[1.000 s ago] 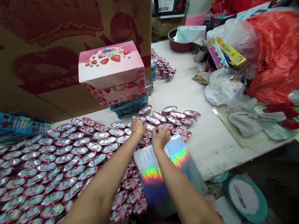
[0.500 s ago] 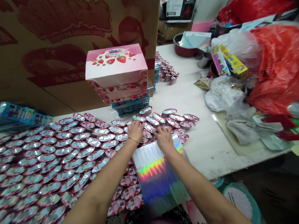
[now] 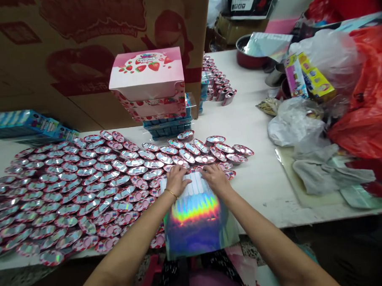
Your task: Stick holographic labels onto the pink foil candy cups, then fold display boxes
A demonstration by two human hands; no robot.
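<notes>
The left hand (image 3: 177, 180) has drawn back from the packs (image 3: 94, 172) to the far left corner of the shiny sheet (image 3: 197, 227). Its fingers are spread, the thumb well apart from them, and nothing shows in its grasp. The sheet, slanted half a second ago, now lies nearly square to the person, its far edge by the packs and its near edge out over the lap. The right hand (image 3: 215, 177) has come back too, to the far right corner; its fingers are loosely spread, slightly bent, with no held thing in sight. So the work seems to centre on the sheet rather than on the packs.

Counting from the left: at least two blue boxes (image 3: 35, 124); packs too crowded to count, most with silver tops, fewer with pink circles; one big carton (image 3: 89, 63); one pink box (image 3: 146, 73) on top of a stack whose layers are hard to tell apart; two hands; one bracelet (image 3: 171, 193); one visible sheet, though more may lie beneath. Farther right are one red bowl (image 3: 250, 61), two small boxes, pink (image 3: 295, 76) and yellow (image 3: 314, 76), and one grey cloth (image 3: 331, 175).
</notes>
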